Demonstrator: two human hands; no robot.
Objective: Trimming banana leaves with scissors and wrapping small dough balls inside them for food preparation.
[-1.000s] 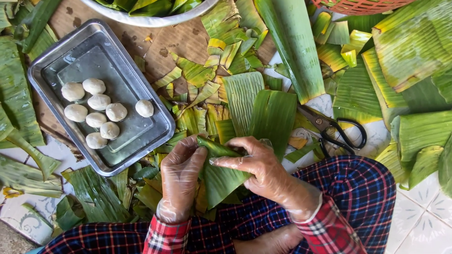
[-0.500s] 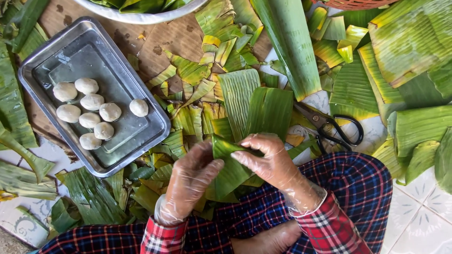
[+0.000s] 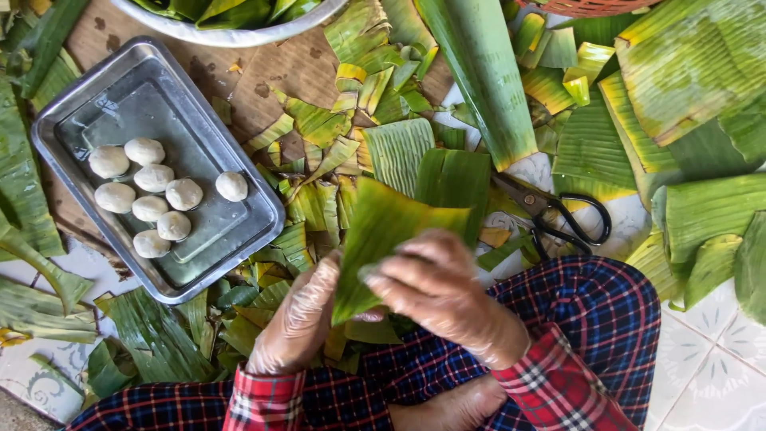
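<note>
Leaf (image 3: 383, 231) now raised between hands (image 3: 367, 307)

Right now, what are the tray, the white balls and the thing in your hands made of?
The tray looks like shiny metal: grey and reflective. The balls look like soft dough, matte white, though I can't be sure. The leaf in both hands is a green, ribbed banana-type leaf. The gloves look like thin clear plastic.

The banana leaf piece (image 3: 383, 239), earlier lying low and narrow under both hands, now stands up wide and folded to a point. The left hand (image 3: 299, 319) has slid below it; the right hand (image 3: 439, 291) now covers its lower right edge.
</note>
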